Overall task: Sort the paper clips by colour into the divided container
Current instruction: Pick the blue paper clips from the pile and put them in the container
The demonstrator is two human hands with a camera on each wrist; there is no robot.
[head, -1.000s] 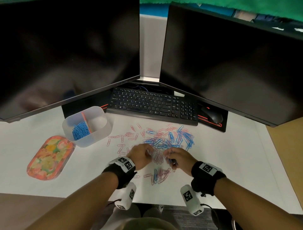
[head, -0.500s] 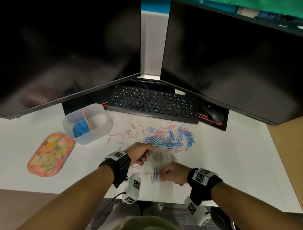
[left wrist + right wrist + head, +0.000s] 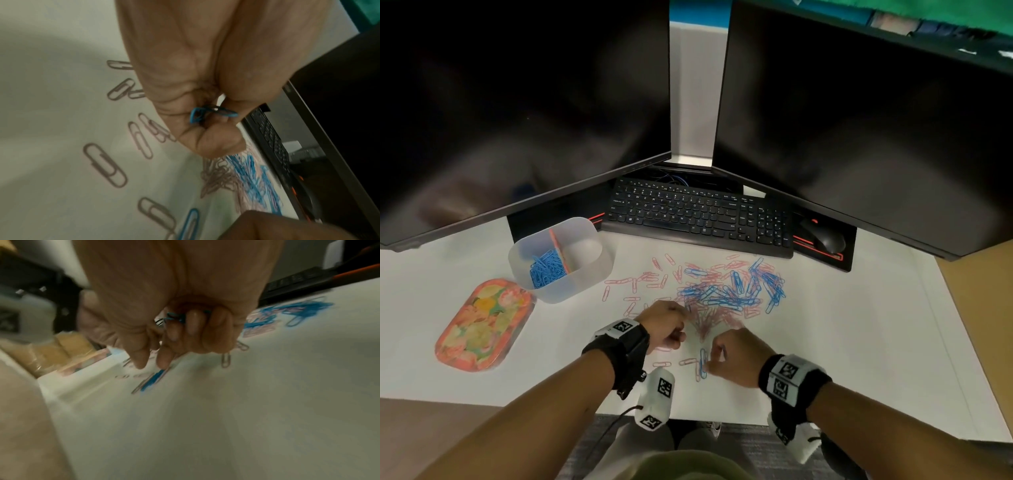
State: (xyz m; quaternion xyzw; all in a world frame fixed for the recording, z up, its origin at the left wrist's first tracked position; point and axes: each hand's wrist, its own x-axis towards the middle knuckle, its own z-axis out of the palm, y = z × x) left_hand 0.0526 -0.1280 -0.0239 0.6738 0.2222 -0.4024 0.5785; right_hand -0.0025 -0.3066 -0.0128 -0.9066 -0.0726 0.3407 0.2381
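2 hands work low over the near edge of the white desk [image 3: 859, 342], each curled so that what it has gathered stays in the palm while the fingertips stay free. The right hand [image 3: 736, 359] has its fingers [image 3: 195, 324] folded over a small bunch of blue clips [image 3: 174, 318], and its thumb and forefinger point down at a lone blue clip [image 3: 702, 363] that lies beside a pink one just in front of it; I judge it is about to pinch that one and add it to the bunch. The left hand [image 3: 664, 327], a little farther out, is closed around a few blue clips [image 3: 213, 113] of its own, whose ends stick out of the fist in the left wrist view. Loose pink clips [image 3: 104, 164] lie flat around both hands, left alone, which suggests blue is being gathered first. Beyond the hands the mixed heap of blue and pink clips [image 3: 726, 291] spreads across the desk, so much sorting remains. Farther left stands the divided container [image 3: 585, 277], with blue clips piled in its left compartment and the right one apparently bare, probably kept for pink. A flowered lid [image 3: 482, 325] lies beside it, out of the way. Behind sit a keyboard [image 3: 698, 219], a mouse [image 3: 825, 236] and 2 dark monitors [image 3: 859, 120].
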